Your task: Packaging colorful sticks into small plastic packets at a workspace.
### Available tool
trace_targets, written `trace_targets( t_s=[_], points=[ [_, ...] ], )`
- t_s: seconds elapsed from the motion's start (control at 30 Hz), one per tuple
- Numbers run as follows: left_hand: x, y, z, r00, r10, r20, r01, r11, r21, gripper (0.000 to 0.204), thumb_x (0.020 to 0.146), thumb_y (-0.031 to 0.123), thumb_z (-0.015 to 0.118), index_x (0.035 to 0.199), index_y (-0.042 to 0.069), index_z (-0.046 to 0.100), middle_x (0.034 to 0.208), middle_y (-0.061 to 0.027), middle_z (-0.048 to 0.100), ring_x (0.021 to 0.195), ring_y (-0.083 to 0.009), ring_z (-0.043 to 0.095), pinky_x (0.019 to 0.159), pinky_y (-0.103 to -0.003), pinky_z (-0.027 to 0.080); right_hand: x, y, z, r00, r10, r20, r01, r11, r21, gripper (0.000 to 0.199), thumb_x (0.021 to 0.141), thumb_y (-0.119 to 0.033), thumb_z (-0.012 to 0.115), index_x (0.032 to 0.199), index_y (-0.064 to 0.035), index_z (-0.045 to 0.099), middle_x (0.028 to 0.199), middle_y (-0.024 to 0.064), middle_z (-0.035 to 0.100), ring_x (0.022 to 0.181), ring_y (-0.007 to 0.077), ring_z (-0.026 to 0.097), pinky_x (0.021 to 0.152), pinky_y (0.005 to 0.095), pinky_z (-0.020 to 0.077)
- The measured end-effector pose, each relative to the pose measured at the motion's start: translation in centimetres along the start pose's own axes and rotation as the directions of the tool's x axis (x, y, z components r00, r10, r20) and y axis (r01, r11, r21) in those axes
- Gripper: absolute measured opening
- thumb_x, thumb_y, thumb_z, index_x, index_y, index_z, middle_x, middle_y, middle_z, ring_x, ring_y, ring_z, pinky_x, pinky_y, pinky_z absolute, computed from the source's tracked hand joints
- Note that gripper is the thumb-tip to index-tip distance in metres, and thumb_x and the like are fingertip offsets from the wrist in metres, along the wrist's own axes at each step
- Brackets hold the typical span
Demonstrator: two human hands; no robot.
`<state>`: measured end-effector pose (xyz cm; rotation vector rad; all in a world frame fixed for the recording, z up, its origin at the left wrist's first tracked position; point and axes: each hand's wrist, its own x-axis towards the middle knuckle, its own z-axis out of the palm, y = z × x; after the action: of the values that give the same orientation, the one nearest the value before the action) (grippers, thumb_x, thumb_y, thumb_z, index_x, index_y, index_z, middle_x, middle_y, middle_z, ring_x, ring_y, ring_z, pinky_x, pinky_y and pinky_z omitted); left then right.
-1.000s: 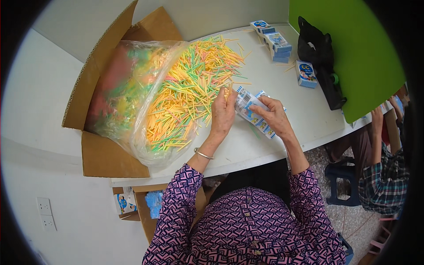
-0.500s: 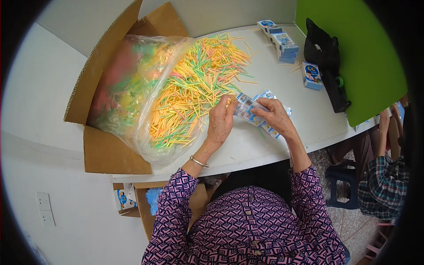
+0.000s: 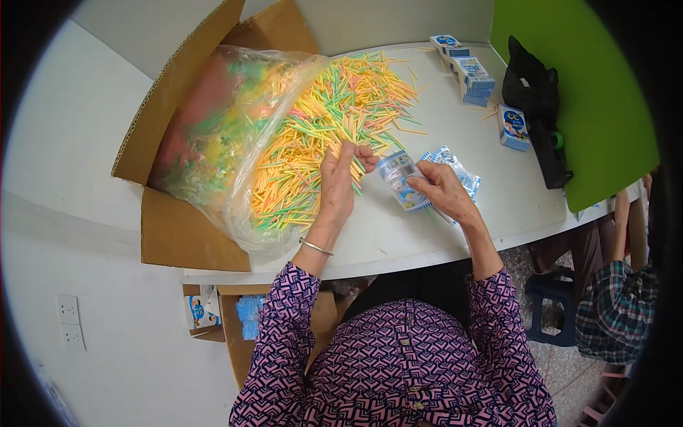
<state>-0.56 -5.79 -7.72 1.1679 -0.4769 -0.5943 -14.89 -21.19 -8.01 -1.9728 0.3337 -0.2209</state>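
Note:
A big heap of thin pastel sticks (image 3: 299, 156), straw-like in yellow, orange, green and pink, spills across the table from a clear plastic bag (image 3: 213, 135). At the heap's right edge is my left hand (image 3: 338, 181), its fingers curled round a few of these sticks, whose ends show above and below it. My right hand (image 3: 448, 192) pinches a flat blue-and-white packet (image 3: 400, 178) between thumb and fingers. Whether the packet holds anything cannot be made out. More such packets (image 3: 461, 169) lie on the table behind and under the right hand.
The bag lies in an open cardboard box (image 3: 192, 231) on the left. Small blue-and-white boxes (image 3: 475, 78) stand stacked at the back, near another single box (image 3: 514, 128) and a black object (image 3: 533, 92) by the green partition (image 3: 605, 121). At right, another person's checked sleeve (image 3: 615, 306) shows.
My left hand has left the packet and moved left to the sticks, taking hold of a few. My right hand keeps the packet, now a little apart from the left. The view shifted slightly.

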Motion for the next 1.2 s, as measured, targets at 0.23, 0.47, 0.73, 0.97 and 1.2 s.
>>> trace_targets(
  t_s=[0.23,0.47,0.73,0.97,1.2],
  points=[
    [-2.9,-3.7,-0.8,0.990,0.138,0.024,-0.140,0.958,0.251,0.017,0.096,0.017,0.048,0.094,0.000,0.052,0.084,-0.0073,0.061,0.076,-0.0134,0.061,0.071,-0.026,0.049,-2.3,0.0,-0.5,0.984,-0.039,-0.176,0.079,0.972,0.222,0.014,0.090,-0.013,0.058,0.087,-0.0002,0.054,0.074,-0.0044,0.049,0.067,0.0033,0.042,0.058,0.0204,0.0375],
    [-4.8,-4.5,-0.3,0.991,0.118,0.061,-0.133,0.857,0.497,0.008,0.091,0.005,0.054,0.097,0.002,0.050,0.083,-0.0063,0.061,0.079,-0.0109,0.058,0.073,-0.025,0.047,-3.3,0.6,0.5,0.971,0.005,-0.240,0.088,0.922,0.376,0.016,0.088,-0.013,0.059,0.092,0.0020,0.056,0.080,-0.0001,0.056,0.075,0.0059,0.048,0.067,0.0212,0.0431],
    [-4.7,-4.9,-1.0,0.987,0.066,0.145,-0.128,0.870,0.476,0.011,0.095,0.012,0.051,0.097,0.002,0.049,0.084,-0.0057,0.061,0.080,-0.0108,0.056,0.077,-0.025,0.045,-2.9,1.7,0.8,0.982,0.051,-0.180,0.021,0.925,0.379,0.016,0.088,-0.016,0.063,0.089,-0.0003,0.060,0.077,-0.0019,0.060,0.071,0.0031,0.050,0.062,0.0197,0.0412],
    [-3.5,-3.3,-1.2,0.993,0.102,0.057,-0.112,0.968,0.224,0.027,0.100,0.027,0.042,0.090,0.004,0.052,0.086,-0.0045,0.061,0.080,-0.0105,0.053,0.077,-0.026,0.044,-2.4,0.8,1.7,0.996,0.030,-0.086,0.008,0.912,0.411,0.023,0.086,-0.020,0.066,0.077,0.0004,0.065,0.067,-0.0060,0.056,0.062,0.0008,0.044,0.054,0.0198,0.0357],
    [-1.8,1.6,-0.4,0.994,0.104,0.038,-0.107,0.992,0.066,0.031,0.101,0.030,0.037,0.093,0.003,0.052,0.090,-0.0081,0.062,0.086,-0.0128,0.054,0.083,-0.029,0.043,-2.1,-0.1,1.3,0.996,0.062,0.060,-0.080,0.925,0.372,0.022,0.086,-0.020,0.065,0.090,0.0017,0.069,0.074,-0.0036,0.063,0.067,0.0014,0.051,0.058,0.0193,0.0404]
  ],
)
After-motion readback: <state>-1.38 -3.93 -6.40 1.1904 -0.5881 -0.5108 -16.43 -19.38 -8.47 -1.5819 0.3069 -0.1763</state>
